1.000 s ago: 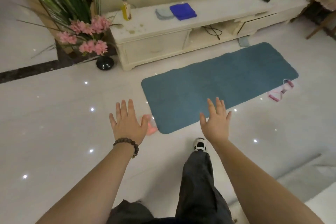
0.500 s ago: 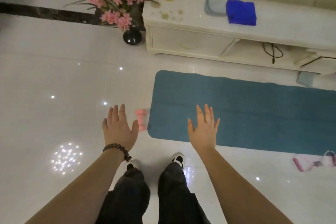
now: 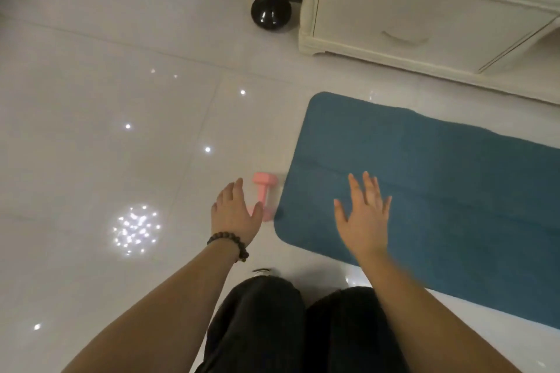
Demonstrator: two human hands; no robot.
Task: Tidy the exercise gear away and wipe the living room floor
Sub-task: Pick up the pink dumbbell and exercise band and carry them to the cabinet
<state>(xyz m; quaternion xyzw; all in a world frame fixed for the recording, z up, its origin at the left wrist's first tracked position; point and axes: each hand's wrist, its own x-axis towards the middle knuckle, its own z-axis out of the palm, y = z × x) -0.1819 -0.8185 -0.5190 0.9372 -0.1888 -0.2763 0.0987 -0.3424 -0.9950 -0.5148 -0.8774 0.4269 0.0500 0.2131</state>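
1. Head view: pink dumbbell (image 3: 264, 197) on floor (image 3: 106, 145), just beyond left hand (image 3: 235, 215), partly hidden behind thumb; touching or not, can't tell.
2. Left hand spread flat, palm down, empty; dark bead bracelet (image 3: 230, 242) on wrist.
3. Right hand (image 3: 363, 218) fingers splayed, holding nothing, above near corner of teal mat (image 3: 439, 185).
4. Dumbbell just beside mat's short edge, lying lengthwise along it.
5. Dumbbell small, matte pink, blocky heads, thin grip.
6. Mat flat, rounded corners, soft fuzzy-looking surface w/ faint creases.
7. Floor glossy white tile, w/ light reflections.
8. Cream cabinet (image 3: 424, 18) behind mat; black round-bellied vase (image 3: 270, 10) beside it, upright.
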